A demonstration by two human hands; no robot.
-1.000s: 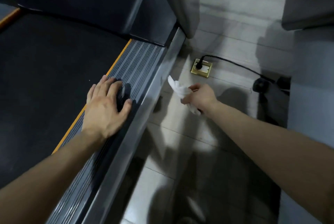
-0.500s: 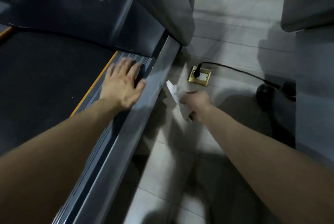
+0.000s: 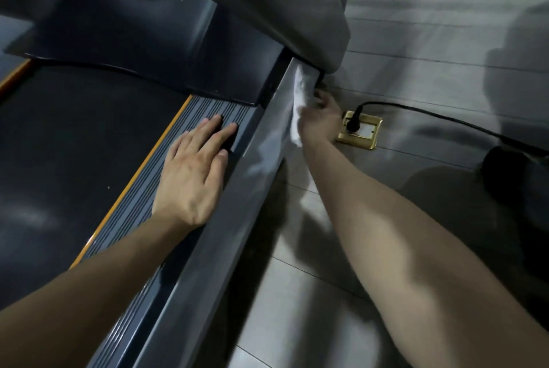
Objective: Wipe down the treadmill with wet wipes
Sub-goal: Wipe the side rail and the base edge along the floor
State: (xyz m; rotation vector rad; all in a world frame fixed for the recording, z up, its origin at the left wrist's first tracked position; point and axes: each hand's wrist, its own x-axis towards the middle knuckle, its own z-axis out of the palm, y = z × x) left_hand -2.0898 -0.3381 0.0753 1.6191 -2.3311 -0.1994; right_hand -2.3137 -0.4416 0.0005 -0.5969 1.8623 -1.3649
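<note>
White wipe (image 3: 298,106) in right hand (image 3: 320,119), left hand (image 3: 190,180) flat on treadmill (image 3: 205,252).

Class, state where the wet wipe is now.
In the head view, right of centre, the right hand holds the wet wipe against the treadmill's silver side rail, just below the upright's base and left of the brass floor socket.

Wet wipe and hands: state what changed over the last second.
The right hand carried the wet wipe from mid-air forward onto the treadmill's silver side rail. The left hand slid forward along the ribbed strip, still flat. The plug stays in the floor socket.
</note>
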